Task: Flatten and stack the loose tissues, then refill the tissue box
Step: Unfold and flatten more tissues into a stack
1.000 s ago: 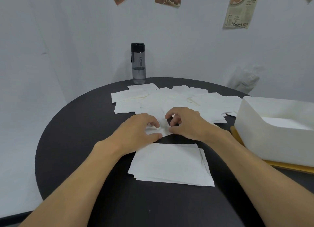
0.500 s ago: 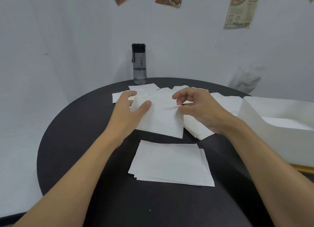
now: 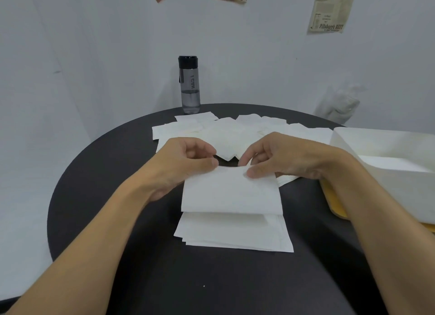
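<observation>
Head view: the left hand (image 3: 183, 164) and the right hand (image 3: 282, 157) each pinch the far edge of one tissue (image 3: 230, 192), held over the stack (image 3: 235, 237) at the middle of the round table (image 3: 94, 197). Loose tissues (image 3: 226, 131) lie at 12 o'clock, the tissue box (image 3: 386, 154) at 3 o'clock, a bottle (image 3: 189, 86) at 11 o'clock.

Even, soft indoor light; faint shadows; white tissues washed out; wide-angle bending at edges.
</observation>
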Tool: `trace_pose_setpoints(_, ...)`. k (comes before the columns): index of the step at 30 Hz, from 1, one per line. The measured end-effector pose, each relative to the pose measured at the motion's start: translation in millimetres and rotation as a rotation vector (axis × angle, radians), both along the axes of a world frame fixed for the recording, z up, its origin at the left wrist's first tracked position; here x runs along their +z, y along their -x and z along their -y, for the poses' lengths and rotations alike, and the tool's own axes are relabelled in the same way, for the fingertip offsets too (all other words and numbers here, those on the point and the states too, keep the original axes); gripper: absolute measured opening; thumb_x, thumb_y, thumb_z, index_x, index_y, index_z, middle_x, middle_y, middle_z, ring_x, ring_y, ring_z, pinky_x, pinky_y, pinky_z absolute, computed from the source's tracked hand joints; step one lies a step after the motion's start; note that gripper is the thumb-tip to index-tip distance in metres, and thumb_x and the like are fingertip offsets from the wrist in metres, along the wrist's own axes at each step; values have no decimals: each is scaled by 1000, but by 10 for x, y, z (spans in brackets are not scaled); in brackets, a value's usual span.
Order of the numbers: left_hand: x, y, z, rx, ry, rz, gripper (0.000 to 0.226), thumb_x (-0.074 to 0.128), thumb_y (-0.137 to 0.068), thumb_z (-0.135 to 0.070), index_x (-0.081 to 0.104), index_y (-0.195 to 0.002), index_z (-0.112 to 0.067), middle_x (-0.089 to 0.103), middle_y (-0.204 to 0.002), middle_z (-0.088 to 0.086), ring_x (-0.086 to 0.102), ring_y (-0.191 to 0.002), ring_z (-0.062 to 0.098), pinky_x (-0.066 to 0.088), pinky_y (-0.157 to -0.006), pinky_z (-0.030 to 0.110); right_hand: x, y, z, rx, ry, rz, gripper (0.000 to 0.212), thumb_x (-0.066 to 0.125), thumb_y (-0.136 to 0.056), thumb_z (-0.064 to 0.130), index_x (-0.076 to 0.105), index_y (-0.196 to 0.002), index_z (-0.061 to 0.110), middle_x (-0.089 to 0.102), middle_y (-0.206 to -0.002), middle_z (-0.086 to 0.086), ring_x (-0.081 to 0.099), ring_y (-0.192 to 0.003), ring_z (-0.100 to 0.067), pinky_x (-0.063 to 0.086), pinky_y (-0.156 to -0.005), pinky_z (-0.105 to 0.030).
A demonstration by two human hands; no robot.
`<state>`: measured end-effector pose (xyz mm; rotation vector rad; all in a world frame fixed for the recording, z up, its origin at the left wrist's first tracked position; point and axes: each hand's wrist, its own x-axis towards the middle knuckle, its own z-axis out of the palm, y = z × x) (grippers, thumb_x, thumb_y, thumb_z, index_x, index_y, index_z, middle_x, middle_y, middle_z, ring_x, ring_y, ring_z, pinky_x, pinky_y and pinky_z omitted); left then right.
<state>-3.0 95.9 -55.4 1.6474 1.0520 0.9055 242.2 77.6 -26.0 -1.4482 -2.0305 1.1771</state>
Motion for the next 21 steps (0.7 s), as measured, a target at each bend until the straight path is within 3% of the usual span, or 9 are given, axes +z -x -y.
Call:
trace_pose_setpoints(6,-7,10,55,-210,-16,-238,26,73,-88,-5,66,-110,-17,75,-93,7,67,-81,13,52,-91,34,14,74,58,177,40,353,26,80,-82,24,68,-106,20,74,-86,-2,62,-70,-6,47,-71,-24)
trace_pose_setpoints(9,-24,-7,64,-257,-58,-320,29,76,-86,-9,66,-109,-23,75,-91,0,61,-73,11,51,-82,30,37,103,60,193,21,455,31,84,-78,31,68,-104,25,67,-81,6,57,-65,0,43,-66,-16)
trace_pose_setpoints(11,-53,-10,47,-279,-124,-401,30,82,-81,-17,68,-105,-30,71,-90,-8,53,-71,10,48,-74,29,27,122,61,212,26,503,33,85,-76,32,66,-103,28,65,-83,5,56,-67,-2,44,-66,-17)
trace_pose_setpoints(14,-95,-3,26,-300,-200,-512,30,84,-75,-32,68,-100,-39,64,-94,-18,51,-79,6,49,-77,25,-9,162,58,227,16,577,34,86,-75,32,64,-100,29,64,-88,4,56,-72,-6,45,-70,-21)
trace_pose_setpoints(21,-94,43,14,-297,-225,-660,30,81,-82,-33,63,-105,-42,53,-108,-18,48,-99,0,42,-86,19,-82,249,26,195,-76,542,32,85,-74,33,63,-97,30,58,-96,5,54,-79,-12,51,-76,-33)
